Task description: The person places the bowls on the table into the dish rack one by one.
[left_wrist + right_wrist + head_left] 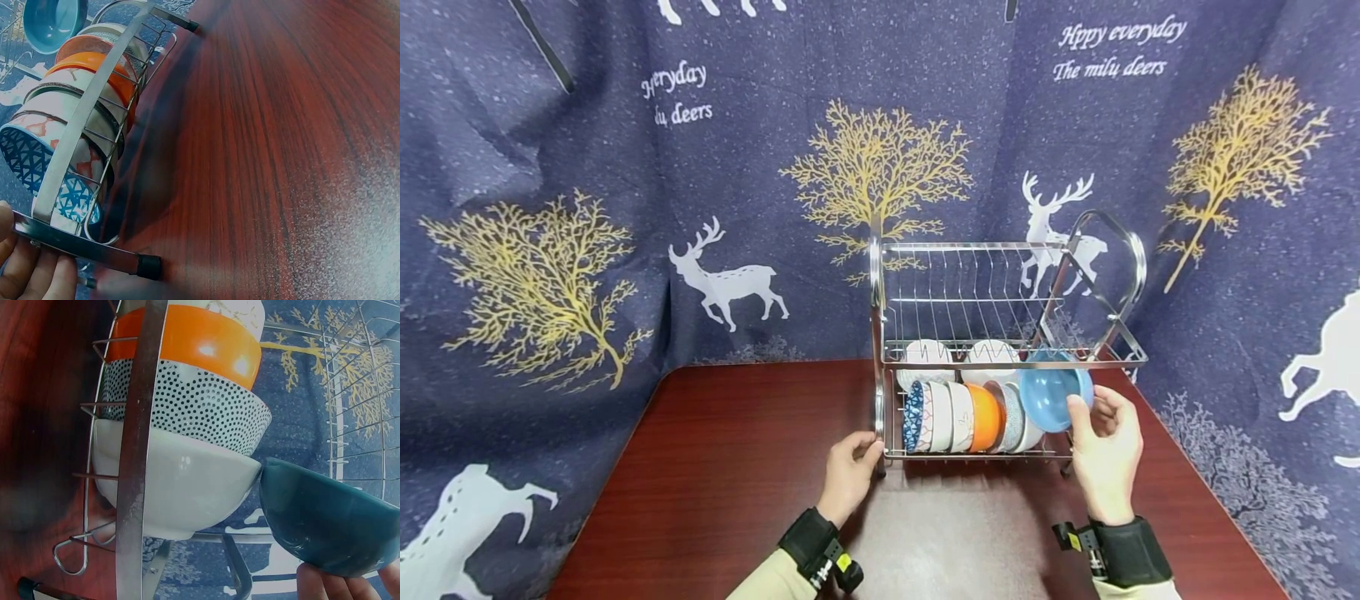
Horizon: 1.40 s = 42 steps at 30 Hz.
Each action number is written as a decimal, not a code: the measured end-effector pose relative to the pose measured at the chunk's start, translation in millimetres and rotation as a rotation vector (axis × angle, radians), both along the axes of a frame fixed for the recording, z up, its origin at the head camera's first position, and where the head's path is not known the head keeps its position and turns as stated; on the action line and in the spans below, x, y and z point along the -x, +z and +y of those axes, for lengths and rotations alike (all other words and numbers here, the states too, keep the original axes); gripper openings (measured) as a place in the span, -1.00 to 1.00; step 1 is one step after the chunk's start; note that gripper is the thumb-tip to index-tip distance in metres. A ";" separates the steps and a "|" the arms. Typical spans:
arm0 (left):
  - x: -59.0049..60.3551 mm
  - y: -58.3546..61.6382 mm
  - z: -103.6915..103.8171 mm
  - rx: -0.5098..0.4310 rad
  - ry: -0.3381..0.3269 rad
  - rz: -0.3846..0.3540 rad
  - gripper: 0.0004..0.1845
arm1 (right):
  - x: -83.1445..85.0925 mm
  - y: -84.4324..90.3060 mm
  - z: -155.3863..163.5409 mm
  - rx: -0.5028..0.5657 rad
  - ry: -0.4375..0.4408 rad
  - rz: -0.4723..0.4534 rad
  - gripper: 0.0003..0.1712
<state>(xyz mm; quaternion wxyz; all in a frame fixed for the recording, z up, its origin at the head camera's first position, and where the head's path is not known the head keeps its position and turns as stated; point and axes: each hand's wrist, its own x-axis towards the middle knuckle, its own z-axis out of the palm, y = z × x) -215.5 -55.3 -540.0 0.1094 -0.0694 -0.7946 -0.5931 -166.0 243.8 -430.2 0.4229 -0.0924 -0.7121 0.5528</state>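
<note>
Sleeved forearms with black wrist straps, lowest in the head view. Left hand (850, 467): fingers curled round the lower front-left corner of the two-tier chrome wire dish rack (1000, 250), close by its black rubber foot (149, 267). Right hand (1105, 454): fingertips (325, 584) pinch the rim of a light blue round bowl (1049, 398), held on edge just outside the rack's lower-right end, its hollow facing the person. Lower tier, left to right, bowls on edge in a close row: blue-and-white triangle-patterned bowl (916, 417), white bowl (951, 415), orange bowl (983, 417), black-dotted white bowl (187, 403), plain white bowl (181, 487). Blue bowl lies right of this last one, touching or nearly touching its rim, row axis running left-right; right hand nearer. Upper tier: two white bowls (925, 352). Reddish-brown wooden bench (737, 467); navy deer-and-tree printed cloth backdrop (625, 208).
</note>
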 end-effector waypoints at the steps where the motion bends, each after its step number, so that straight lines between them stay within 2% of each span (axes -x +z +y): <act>1: -0.1 -0.3 0.0 0.000 0.000 0.002 -0.85 | 0.1 -0.2 -0.1 -0.003 -0.003 0.001 -0.57; 7: -0.7 -1.3 0.5 0.015 0.009 0.000 -0.86 | 1.8 -3.5 1.8 -0.008 -0.020 0.001 -0.56; 12: -0.3 -0.8 0.9 0.019 0.014 -0.012 -0.86 | 9.9 -19.0 12.7 -0.068 -0.051 -0.004 -0.54; 19: -0.2 -0.4 0.6 0.037 0.010 0.016 -0.86 | 15.2 -31.0 19.4 -0.259 -0.130 0.031 -0.50; 24: -0.8 1.0 0.3 0.042 0.014 0.006 -0.86 | 15.2 -34.8 18.6 -0.411 -0.143 0.061 -0.48; 29: -1.3 0.9 0.7 0.030 0.014 -0.014 -0.86 | 17.0 -38.5 17.1 -0.459 -0.159 0.090 -0.47; 33: -1.0 -0.3 0.3 0.032 0.012 -0.003 -0.86 | 19.4 -40.2 17.1 -0.503 -0.185 0.110 -0.47; 37: -0.8 -1.4 -0.3 0.045 0.010 0.021 -0.86 | 20.8 -43.4 19.2 -0.545 -0.188 0.083 -0.47; 42: -0.9 -1.2 -0.1 0.047 0.016 0.015 -0.87 | 22.1 -49.6 20.8 -0.568 -0.178 0.025 -0.47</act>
